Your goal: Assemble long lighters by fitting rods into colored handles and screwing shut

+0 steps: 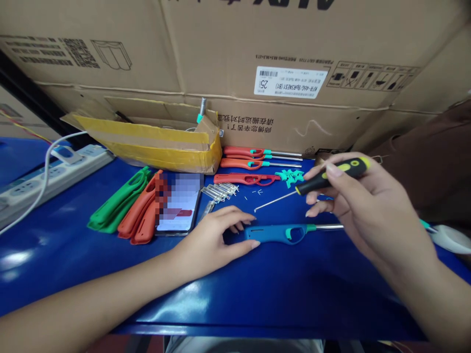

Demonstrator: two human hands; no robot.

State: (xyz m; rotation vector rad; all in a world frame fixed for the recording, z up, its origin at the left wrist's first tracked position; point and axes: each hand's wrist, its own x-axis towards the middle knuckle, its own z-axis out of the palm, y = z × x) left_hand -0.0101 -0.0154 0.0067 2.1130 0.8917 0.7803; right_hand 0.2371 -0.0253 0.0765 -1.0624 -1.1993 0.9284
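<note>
My left hand (217, 233) lies on the table with thumb and fingers closed around the handle end of a blue long-nosed lighter (270, 234). The lighter's metal tube points right, and a teal trigger shows in its finger loop. Held in my right hand (362, 196) is a screwdriver (316, 179) with a black and yellow handle. Its thin shaft slants down to the left, and the tip is above the lighter, apart from it. Whether a tiny screw sits on the tip I cannot tell. Behind the lighter lie a few small white pins (257, 191) and several clear fuel tanks (221, 191).
Red lighters (245, 163), a red shell half (243, 179) and teal triggers (290, 177) lie further back. Left are a phone (180, 201), orange shells (138, 215), green shells (117, 201) and a power strip (81, 164). A taped cardboard box (154, 147) stands behind.
</note>
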